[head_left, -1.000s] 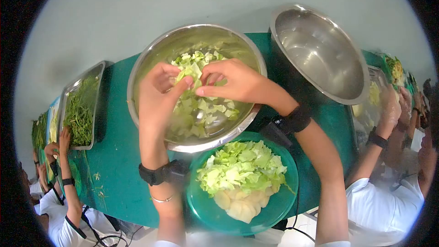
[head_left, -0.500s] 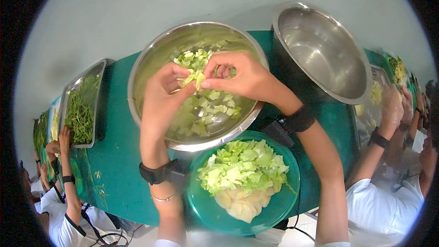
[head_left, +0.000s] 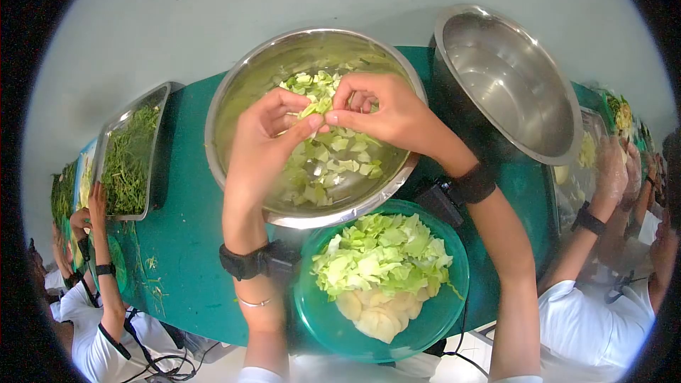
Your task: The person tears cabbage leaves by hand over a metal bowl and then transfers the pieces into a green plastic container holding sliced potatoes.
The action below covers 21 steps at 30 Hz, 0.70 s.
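Note:
Over a large steel bowl [head_left: 237, 71], my left hand [head_left: 266, 135] and my right hand [head_left: 379, 110] meet, fingertips pinched on one small piece of pale green cabbage [head_left: 319, 108]. Below them, cut cabbage pieces [head_left: 340, 163] lie in the bowl, partly hidden by my hands. Close to my body stands a green plastic bowl [head_left: 312, 326]. It holds a heap of chopped cabbage [head_left: 383, 252] and pale round slices [head_left: 376, 315], whose kind I cannot be sure of.
A second steel bowl [head_left: 511, 92] sits tilted at the back right. At left, a metal tray [head_left: 149, 202] carries chopped greens [head_left: 131, 163]. Co-workers' hands [head_left: 97, 202] are beside that tray, and another person's hands [head_left: 613, 170] work at right. Black cable [head_left: 464, 358] hangs near the front edge.
My two hands have come closer together at the fingertips around the cabbage piece. The whole view has shifted slightly, with the bowls a little farther right.

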Tool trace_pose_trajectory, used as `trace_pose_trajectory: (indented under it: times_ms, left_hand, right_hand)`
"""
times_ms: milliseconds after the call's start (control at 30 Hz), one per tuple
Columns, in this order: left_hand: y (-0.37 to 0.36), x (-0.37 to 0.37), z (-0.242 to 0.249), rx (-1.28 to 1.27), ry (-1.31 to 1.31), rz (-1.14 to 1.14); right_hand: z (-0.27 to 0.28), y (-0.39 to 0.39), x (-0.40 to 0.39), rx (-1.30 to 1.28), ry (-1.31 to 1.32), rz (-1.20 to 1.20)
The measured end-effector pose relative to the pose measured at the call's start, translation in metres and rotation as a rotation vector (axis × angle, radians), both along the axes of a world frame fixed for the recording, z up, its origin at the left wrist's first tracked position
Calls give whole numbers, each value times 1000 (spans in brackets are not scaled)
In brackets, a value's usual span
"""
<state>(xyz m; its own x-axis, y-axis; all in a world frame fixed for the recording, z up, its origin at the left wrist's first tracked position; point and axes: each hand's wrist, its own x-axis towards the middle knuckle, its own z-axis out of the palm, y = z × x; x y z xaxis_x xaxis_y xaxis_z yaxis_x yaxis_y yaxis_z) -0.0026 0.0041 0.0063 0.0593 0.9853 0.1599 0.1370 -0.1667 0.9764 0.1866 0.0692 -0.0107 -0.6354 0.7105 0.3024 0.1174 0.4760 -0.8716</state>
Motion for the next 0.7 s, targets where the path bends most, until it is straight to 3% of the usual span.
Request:
trace_pose_trajectory:
  times_ms: [267,367,467,700]
  left_hand:
    - [0,1,0,-30,6,52]
    - [-1,2,1,-27,-3,55]
    - [-4,5,5,-31,19,70]
    - [-44,13,36,-138,108,-89]
  right_hand:
    - [5,-2,0,13,-43,12]
    - [-6,6,-3,-79,187,-91]
    - [-7,6,-2,-173,210,-129]
    - [-7,10,-3,-149,134,-150]
